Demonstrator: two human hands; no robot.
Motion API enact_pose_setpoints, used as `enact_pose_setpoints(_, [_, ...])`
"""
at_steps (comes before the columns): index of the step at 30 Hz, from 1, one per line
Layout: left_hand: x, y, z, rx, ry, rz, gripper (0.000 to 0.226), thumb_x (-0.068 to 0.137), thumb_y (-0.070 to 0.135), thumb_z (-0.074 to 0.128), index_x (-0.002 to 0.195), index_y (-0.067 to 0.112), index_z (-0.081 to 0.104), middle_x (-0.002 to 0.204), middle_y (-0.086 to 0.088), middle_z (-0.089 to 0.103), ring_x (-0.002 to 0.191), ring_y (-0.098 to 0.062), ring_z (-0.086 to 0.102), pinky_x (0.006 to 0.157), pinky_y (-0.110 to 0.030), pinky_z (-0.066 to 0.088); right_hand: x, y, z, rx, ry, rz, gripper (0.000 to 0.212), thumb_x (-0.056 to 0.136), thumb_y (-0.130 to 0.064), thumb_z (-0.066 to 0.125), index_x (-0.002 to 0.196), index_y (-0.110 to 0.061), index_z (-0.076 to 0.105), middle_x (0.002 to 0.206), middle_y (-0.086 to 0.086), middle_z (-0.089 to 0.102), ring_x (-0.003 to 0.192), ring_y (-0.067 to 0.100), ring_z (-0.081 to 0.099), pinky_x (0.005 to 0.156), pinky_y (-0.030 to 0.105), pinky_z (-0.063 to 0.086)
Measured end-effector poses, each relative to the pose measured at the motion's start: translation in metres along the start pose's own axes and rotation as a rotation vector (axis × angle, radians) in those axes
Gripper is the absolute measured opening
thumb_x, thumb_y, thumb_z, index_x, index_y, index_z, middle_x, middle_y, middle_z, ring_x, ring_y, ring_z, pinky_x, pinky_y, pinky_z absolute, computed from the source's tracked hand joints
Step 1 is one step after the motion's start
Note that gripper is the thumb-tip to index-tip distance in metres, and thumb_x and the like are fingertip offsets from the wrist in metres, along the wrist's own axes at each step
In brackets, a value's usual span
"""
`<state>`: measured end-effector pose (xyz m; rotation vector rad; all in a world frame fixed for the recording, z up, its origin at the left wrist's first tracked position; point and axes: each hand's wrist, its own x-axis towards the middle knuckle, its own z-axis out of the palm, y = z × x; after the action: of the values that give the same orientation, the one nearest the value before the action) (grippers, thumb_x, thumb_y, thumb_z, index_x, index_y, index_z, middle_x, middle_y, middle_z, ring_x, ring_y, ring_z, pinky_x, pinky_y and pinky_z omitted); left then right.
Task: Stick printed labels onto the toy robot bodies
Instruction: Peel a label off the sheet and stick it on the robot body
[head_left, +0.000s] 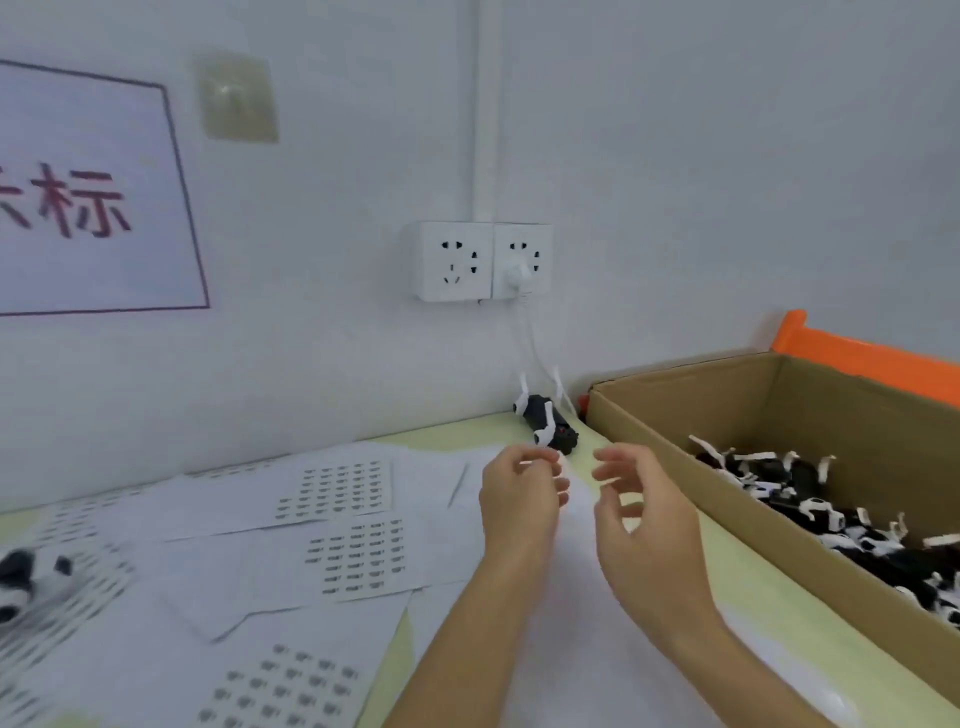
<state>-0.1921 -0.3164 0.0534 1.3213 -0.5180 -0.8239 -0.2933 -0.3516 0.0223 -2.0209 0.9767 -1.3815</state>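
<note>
- Both hands are raised above the table (753, 639), between the label sheets and the cardboard box (691, 467).
- The left hand (519, 493) is curled, fingertips drawn together; a small label may be pinched there, but this cannot be told through the blur.
- The right hand (644, 525) is held loose, fingers relaxed and spread, nothing grasped — likely readied to fetch a body.
- One toy robot (548, 423) is left lying against the wall, just beyond the left fingertips.
- More toy robots (810, 499) are heaped in the box, kept on the right for easy reaching.
- Label sheets (358, 556) are spread flat and overlapping to the left, so labels can be peeled.
- Room for moving: the box wall close on the right, the wall ahead, open table towards the near edge.
</note>
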Motion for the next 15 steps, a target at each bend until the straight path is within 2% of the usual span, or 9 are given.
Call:
enact_pose_setpoints(2, [0.003, 0.022, -0.030, -0.024, 0.071, 0.100, 0.029, 0.090, -0.001, 0.042, 0.084, 0.011, 0.067, 0.087, -0.007, 0.070, 0.074, -0.019, 0.067, 0.071, -0.028, 0.057, -0.020, -0.003, 0.012, -0.023, -0.161, -0.048, 0.047, 0.090, 0.005, 0.055, 0.100, -0.039, 0.062, 0.091, -0.021, 0.068, 0.093, -0.002, 0.062, 0.072, 0.015, 0.047])
enact_pose_setpoints(4, [0.002, 0.046, -0.057, 0.030, 0.080, 0.204, 0.028, 0.091, 0.001, 0.042, 0.083, 0.012, 0.066, 0.084, -0.008, 0.070, 0.070, -0.018, 0.064, 0.064, -0.024, 0.053, -0.030, -0.001, 0.019, -0.118, -0.365, -0.205, 0.047, 0.089, 0.004, 0.058, 0.097, -0.042, 0.067, 0.094, -0.025, 0.070, 0.096, -0.014, 0.060, 0.078, 0.004, 0.044])
enact_pose_setpoints(5, [0.000, 0.057, -0.070, 0.086, 0.079, 0.259, 0.027, 0.093, 0.003, 0.042, 0.084, 0.013, 0.066, 0.085, -0.008, 0.070, 0.068, -0.017, 0.063, 0.059, -0.021, 0.050, -0.032, -0.001, 0.021, -0.180, -0.486, -0.288, 0.044, 0.090, -0.001, 0.060, 0.102, -0.043, 0.067, 0.100, -0.025, 0.068, 0.099, -0.017, 0.058, 0.083, -0.001, 0.039])
enact_pose_setpoints(7, [-0.009, 0.072, -0.096, 0.287, 0.045, 0.358, 0.024, 0.095, 0.009, 0.044, 0.086, 0.017, 0.066, 0.084, -0.006, 0.071, 0.063, -0.014, 0.059, 0.051, -0.014, 0.044, -0.032, 0.006, 0.024, -0.257, -0.668, -0.344, 0.039, 0.094, -0.011, 0.061, 0.117, -0.043, 0.061, 0.110, -0.026, 0.059, 0.105, -0.011, 0.054, 0.091, 0.000, 0.033])
enact_pose_setpoints(9, [-0.021, 0.077, -0.122, 0.614, -0.059, 0.379, 0.020, 0.096, 0.019, 0.046, 0.091, 0.022, 0.066, 0.086, -0.002, 0.071, 0.059, -0.010, 0.057, 0.048, -0.014, 0.044, -0.031, 0.016, 0.025, -0.222, -0.688, -0.360, 0.033, 0.091, -0.014, 0.062, 0.119, -0.030, 0.069, 0.108, -0.023, 0.061, 0.103, -0.007, 0.054, 0.092, 0.000, 0.033])
enact_pose_setpoints(11, [-0.032, 0.076, -0.150, 0.964, -0.212, 0.302, 0.018, 0.098, 0.029, 0.048, 0.104, 0.029, 0.065, 0.097, 0.003, 0.070, 0.067, -0.009, 0.061, 0.055, -0.018, 0.048, -0.033, 0.020, 0.026, -0.237, -0.647, -0.399, 0.032, 0.082, -0.020, 0.061, 0.109, -0.025, 0.076, 0.102, -0.022, 0.066, 0.103, -0.005, 0.054, 0.090, -0.003, 0.033])
enact_pose_setpoints(13, [-0.040, 0.077, -0.178, 1.288, -0.340, 0.205, 0.022, 0.100, 0.036, 0.049, 0.119, 0.035, 0.061, 0.113, 0.009, 0.064, 0.091, -0.009, 0.064, 0.066, -0.021, 0.046, -0.036, 0.022, 0.028, -0.289, -0.610, -0.475, 0.032, 0.082, -0.034, 0.055, 0.108, -0.038, 0.073, 0.102, -0.028, 0.064, 0.101, -0.004, 0.057, 0.089, -0.006, 0.032])
enact_pose_setpoints(15, [-0.043, 0.083, -0.204, 1.475, -0.330, 0.095, 0.027, 0.101, 0.041, 0.049, 0.126, 0.036, 0.057, 0.123, 0.010, 0.058, 0.103, -0.010, 0.060, 0.074, -0.023, 0.044, -0.040, 0.027, 0.030, -0.219, -0.626, -0.438, 0.031, 0.086, -0.046, 0.047, 0.110, -0.049, 0.066, 0.108, -0.043, 0.058, 0.102, -0.006, 0.058, 0.090, -0.007, 0.032])
